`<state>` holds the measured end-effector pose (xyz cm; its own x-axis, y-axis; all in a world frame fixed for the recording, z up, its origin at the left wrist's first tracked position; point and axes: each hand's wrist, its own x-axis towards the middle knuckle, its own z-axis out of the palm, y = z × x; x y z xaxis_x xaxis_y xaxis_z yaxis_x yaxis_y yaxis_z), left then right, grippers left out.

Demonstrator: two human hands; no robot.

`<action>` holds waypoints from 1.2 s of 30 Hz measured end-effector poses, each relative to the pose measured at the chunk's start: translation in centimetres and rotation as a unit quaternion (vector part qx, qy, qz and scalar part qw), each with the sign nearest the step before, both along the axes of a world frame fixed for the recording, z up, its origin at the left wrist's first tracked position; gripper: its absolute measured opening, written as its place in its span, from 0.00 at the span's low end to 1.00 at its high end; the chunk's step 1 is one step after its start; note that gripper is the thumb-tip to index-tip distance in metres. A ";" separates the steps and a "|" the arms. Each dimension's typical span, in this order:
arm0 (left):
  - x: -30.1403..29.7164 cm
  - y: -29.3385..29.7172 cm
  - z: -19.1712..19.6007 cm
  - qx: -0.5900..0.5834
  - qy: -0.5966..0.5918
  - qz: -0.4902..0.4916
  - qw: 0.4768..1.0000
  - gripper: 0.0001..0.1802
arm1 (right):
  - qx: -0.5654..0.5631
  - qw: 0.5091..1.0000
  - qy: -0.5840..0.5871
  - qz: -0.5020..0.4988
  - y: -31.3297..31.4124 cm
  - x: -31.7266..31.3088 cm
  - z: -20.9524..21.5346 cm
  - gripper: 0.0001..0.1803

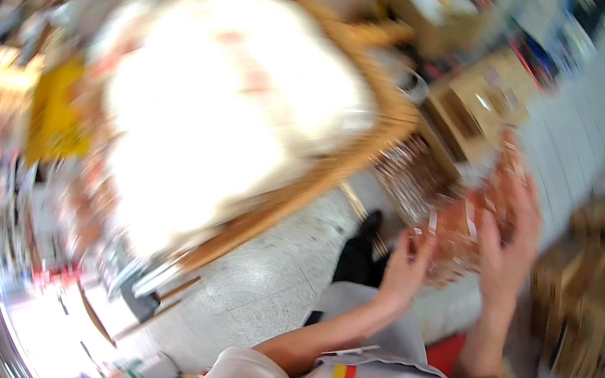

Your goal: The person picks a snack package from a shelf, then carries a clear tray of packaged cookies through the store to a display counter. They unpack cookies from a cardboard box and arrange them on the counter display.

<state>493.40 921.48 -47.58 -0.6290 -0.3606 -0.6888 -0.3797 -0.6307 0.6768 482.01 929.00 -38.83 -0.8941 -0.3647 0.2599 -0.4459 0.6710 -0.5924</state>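
Observation:
Between my two hands is a transparent plastic packet point(453, 232) with reddish-brown contents; motion blur hides what they are. My left hand point(404, 272) grips its left end with thumb and fingers. My right hand point(510, 243) is wrapped round the right end, where the wrapping sticks up in a crumpled tip. Just beyond the packet, an open cardboard box point(434, 148) holds more brown, shiny-wrapped goods point(413, 175).
A wicker-edged stand point(306, 208) to the left carries large, glaring white bags point(220, 115). Another open carton point(490, 100) stands beyond the box. Stacked cartons point(591, 286) fill the lower right. A small wooden-legged stool point(142, 301) sits on the tiled floor point(262, 282) at left.

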 end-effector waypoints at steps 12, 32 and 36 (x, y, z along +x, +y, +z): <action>26.0 -19.3 26.6 -0.195 0.273 0.302 0.892 0.24 | -0.250 0.893 0.226 0.297 -20.5 26.3 25.2 0.28; 58.6 -60.1 31.2 -0.246 -0.021 0.112 0.963 0.43 | -0.196 0.864 -0.342 0.314 -63.5 48.7 20.3 0.31; 57.4 -67.2 29.5 -0.230 -0.078 0.033 0.969 0.48 | -0.146 0.831 -0.458 0.282 -66.9 46.9 17.9 0.28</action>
<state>550.76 854.29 -18.05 -0.4952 -0.6879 -0.5307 -0.4697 -0.3019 0.8296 528.90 862.08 -20.92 -0.4751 -0.8330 -0.2837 0.0865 0.2766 -0.9571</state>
